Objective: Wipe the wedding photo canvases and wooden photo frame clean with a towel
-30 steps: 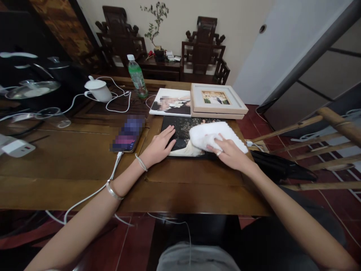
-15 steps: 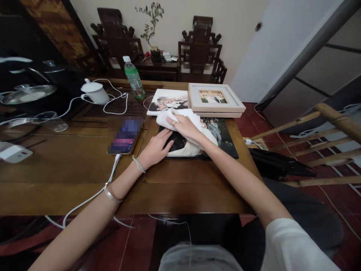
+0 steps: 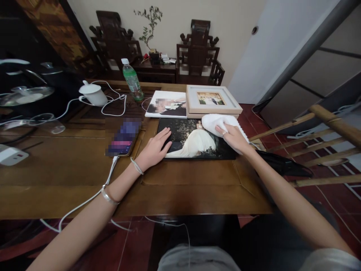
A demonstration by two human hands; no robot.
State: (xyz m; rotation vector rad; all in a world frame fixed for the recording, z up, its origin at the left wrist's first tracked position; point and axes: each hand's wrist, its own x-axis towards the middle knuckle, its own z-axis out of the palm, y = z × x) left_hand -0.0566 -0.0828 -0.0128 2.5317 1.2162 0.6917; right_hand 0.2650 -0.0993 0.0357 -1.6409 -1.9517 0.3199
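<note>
A dark photo panel (image 3: 180, 131) with a white wedding dress in its picture lies flat on the wooden table. My left hand (image 3: 156, 148) rests on its left edge, fingers stretched out and holding nothing. At the panel's upper right, my right hand (image 3: 231, 136) grips a bunched white cloth (image 3: 216, 122), pressed down on the surface. The cloth and hand hide that corner of the picture. Just behind the panel lie a white-edged photo print (image 3: 166, 107) and a framed photo (image 3: 194, 106) in a pale wooden frame.
Left of the panel lies a phone (image 3: 124, 139) with a white charging cable (image 3: 111, 173). Farther back stand a green-labelled bottle (image 3: 132, 81), a white lidded cup (image 3: 94, 94) and a clear plastic cup (image 3: 46, 123). A bamboo rack (image 3: 324, 124) is beside the table's right end.
My right hand has swept the cloth from the panel's upper left to its upper right, uncovering the dress in the picture. My left hand has stayed on the left edge.
</note>
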